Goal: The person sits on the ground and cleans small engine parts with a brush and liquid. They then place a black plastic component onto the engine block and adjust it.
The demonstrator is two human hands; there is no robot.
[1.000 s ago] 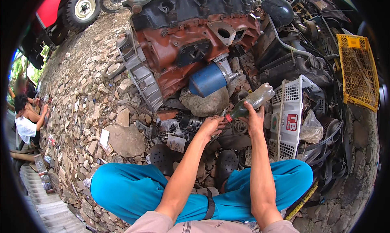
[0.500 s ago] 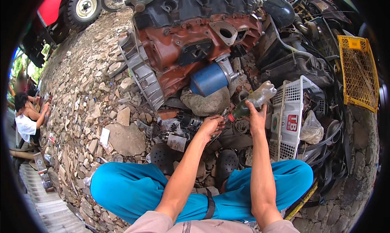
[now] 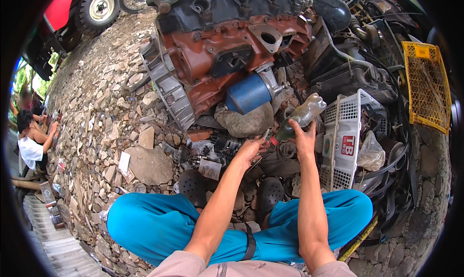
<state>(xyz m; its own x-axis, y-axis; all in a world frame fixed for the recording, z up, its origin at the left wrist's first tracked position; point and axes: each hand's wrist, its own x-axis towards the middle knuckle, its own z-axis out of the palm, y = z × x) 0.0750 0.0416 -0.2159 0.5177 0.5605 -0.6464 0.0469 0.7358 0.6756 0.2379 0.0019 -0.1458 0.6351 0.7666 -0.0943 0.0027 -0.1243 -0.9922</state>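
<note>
My right hand (image 3: 302, 139) is closed round a tilted plastic bottle (image 3: 306, 111), its red cap (image 3: 274, 141) low at the left and dark liquid in its lower part. My left hand (image 3: 252, 150) is beside the cap, fingers curled round something small that I cannot make out. Beneath lie small metal parts and a dark cylindrical part (image 3: 224, 142). Just above, a blue canister (image 3: 247, 92) is fixed to a red-brown engine block (image 3: 203, 59), above a large stone (image 3: 239, 122).
A white crate (image 3: 340, 146), yellow crate (image 3: 425, 86) and black scrap parts (image 3: 353, 81) crowd the right. Rubble (image 3: 106, 127) covers the ground at left. A co-worker in white (image 3: 30, 149) and another person (image 3: 30, 103) are at far left. A red vehicle's wheel (image 3: 100, 9) is top left.
The bottle and my right hand have shifted slightly, first rightward, then back a little left and up. My left hand stays by the cap with only small finger movement.
</note>
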